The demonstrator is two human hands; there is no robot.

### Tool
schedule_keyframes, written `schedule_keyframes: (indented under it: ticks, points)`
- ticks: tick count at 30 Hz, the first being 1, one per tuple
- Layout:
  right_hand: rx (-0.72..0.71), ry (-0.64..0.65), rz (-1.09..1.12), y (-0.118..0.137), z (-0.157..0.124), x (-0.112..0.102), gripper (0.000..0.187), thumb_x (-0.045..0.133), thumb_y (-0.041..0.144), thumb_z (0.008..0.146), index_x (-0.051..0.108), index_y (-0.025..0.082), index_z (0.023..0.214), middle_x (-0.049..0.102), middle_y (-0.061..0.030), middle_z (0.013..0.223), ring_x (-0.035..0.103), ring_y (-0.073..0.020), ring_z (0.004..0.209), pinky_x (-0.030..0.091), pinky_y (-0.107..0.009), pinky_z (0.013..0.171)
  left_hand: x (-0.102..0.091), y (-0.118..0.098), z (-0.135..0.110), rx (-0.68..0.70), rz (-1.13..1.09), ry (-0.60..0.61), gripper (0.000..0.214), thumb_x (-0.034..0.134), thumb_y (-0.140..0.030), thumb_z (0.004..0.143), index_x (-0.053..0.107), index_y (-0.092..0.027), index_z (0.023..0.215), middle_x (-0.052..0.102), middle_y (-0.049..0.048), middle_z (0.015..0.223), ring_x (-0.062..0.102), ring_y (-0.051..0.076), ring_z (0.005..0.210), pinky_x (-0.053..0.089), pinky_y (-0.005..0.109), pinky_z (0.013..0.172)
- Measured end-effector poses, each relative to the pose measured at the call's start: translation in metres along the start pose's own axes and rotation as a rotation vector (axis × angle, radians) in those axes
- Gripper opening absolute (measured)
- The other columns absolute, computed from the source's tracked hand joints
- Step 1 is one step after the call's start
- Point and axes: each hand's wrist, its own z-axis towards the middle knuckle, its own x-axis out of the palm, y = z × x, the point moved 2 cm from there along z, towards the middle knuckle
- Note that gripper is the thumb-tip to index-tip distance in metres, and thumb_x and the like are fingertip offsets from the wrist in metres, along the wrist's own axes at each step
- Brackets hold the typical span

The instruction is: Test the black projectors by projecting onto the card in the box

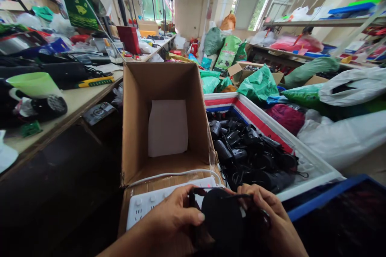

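My left hand grips the left edge of a black device with a large round, flat part; its exact kind is unclear. The fingers of my right hand are pinched on a thin black strap or cord at the device's upper right. The device's lower part fades into shadow. Just beyond my left hand lies a white power strip with a lit pink-red light. It rests on cardboard before an open cardboard box, which has a pale sheet inside.
To the right, a white-rimmed crate holds many black devices with cords. A blue-edged bin stands nearer. On the left, a cluttered workbench carries a green cup and a yellow-black tool. Sacks sit behind.
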Motion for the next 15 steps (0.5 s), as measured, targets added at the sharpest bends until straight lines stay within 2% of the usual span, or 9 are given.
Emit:
schedule_keyframes:
  ticks: [1, 3, 5, 6, 8, 10, 11, 13, 15]
  points:
    - [-0.021, 0.06, -0.053, -0.001, 0.0, -0.003, 0.032, 0.056, 0.057, 0.08, 0.065, 0.026, 0.083, 0.064, -0.0036, 0.082, 0.063, -0.0201, 0.081, 0.052, -0.033, 0.078, -0.001, -0.005, -0.005, 0.028, 0.008, -0.03, 0.051, 0.077, -0.019, 0.058, 0.058, -0.016, 0.105, 0.068, 0.0032, 0.077, 0.064, 0.016, 0.063, 0.05, 0.025, 0.057]
    - [-0.033, 0.177, -0.15, -0.009, -0.003, -0.01, 0.068, 0.063, 0.074, 0.059, 0.062, 0.029, 0.11, 0.064, -0.0091, 0.109, 0.061, -0.0293, 0.103, 0.047, -0.042, 0.092, -0.004, -0.018, -0.015, 0.082, 0.035, -0.106, 0.052, 0.078, -0.023, 0.062, 0.055, -0.016, 0.108, 0.068, 0.0024, 0.072, 0.063, 0.014, 0.055, 0.05, 0.024, 0.051]
    - [0.02, 0.235, -0.272, -0.027, -0.007, -0.014, 0.1, 0.075, 0.071, 0.041, 0.05, 0.03, 0.129, 0.057, -0.0126, 0.128, 0.053, -0.035, 0.117, 0.042, -0.048, 0.099, -0.006, -0.03, -0.022, 0.142, 0.046, -0.162, 0.05, 0.079, -0.026, 0.065, 0.054, -0.015, 0.106, 0.067, 0.0021, 0.072, 0.064, 0.014, 0.055, 0.051, 0.024, 0.05]
    - [0.043, 0.23, -0.356, -0.039, -0.008, -0.012, 0.102, 0.081, 0.064, 0.039, 0.05, 0.029, 0.13, 0.058, -0.0132, 0.128, 0.054, -0.0354, 0.118, 0.042, -0.049, 0.099, -0.005, -0.036, -0.024, 0.171, 0.047, -0.168, 0.049, 0.08, -0.027, 0.065, 0.055, -0.015, 0.105, 0.067, 0.0023, 0.073, 0.064, 0.014, 0.058, 0.052, 0.024, 0.051]
    - [0.041, 0.187, -0.558, -0.06, -0.009, -0.002, 0.078, 0.083, 0.054, 0.05, 0.059, 0.026, 0.119, 0.066, -0.0123, 0.115, 0.061, -0.0332, 0.106, 0.049, -0.046, 0.091, -0.001, -0.044, -0.026, 0.207, 0.045, -0.134, 0.047, 0.08, -0.029, 0.066, 0.056, -0.014, 0.104, 0.067, 0.0025, 0.073, 0.066, 0.015, 0.06, 0.054, 0.024, 0.053]
    - [-0.009, 0.124, -0.704, -0.075, -0.007, 0.014, 0.041, 0.074, 0.05, 0.065, 0.068, 0.023, 0.095, 0.072, -0.0084, 0.087, 0.067, -0.0291, 0.086, 0.055, -0.039, 0.078, 0.004, -0.05, -0.028, 0.224, 0.047, -0.098, 0.047, 0.079, -0.029, 0.068, 0.056, -0.014, 0.107, 0.067, 0.0032, 0.074, 0.067, 0.016, 0.062, 0.055, 0.026, 0.055]
    - [-0.04, 0.098, -0.74, -0.08, -0.005, 0.021, 0.03, 0.069, 0.049, 0.07, 0.069, 0.023, 0.084, 0.071, -0.0058, 0.075, 0.067, -0.0267, 0.077, 0.056, -0.035, 0.071, 0.006, -0.052, -0.029, 0.235, 0.048, -0.088, 0.048, 0.078, -0.028, 0.07, 0.056, -0.014, 0.109, 0.068, 0.0033, 0.074, 0.067, 0.016, 0.062, 0.056, 0.026, 0.055]
    - [-0.091, 0.072, -0.769, -0.083, 0.002, 0.03, 0.024, 0.063, 0.048, 0.076, 0.067, 0.024, 0.074, 0.068, -0.0024, 0.067, 0.066, -0.0232, 0.069, 0.055, -0.029, 0.065, 0.008, -0.058, -0.034, 0.266, 0.056, -0.084, 0.047, 0.077, -0.026, 0.072, 0.055, -0.015, 0.112, 0.069, 0.003, 0.074, 0.068, 0.016, 0.062, 0.057, 0.027, 0.057]
    - [-0.132, 0.032, -0.775, -0.081, 0.01, 0.025, 0.024, 0.061, 0.047, 0.077, 0.066, 0.024, 0.077, 0.068, -0.0021, 0.072, 0.065, -0.0217, 0.069, 0.053, -0.027, 0.063, 0.005, -0.067, -0.043, 0.331, 0.08, -0.109, 0.044, 0.076, -0.023, 0.073, 0.056, -0.015, 0.111, 0.07, 0.0029, 0.075, 0.068, 0.016, 0.062, 0.058, 0.027, 0.057]
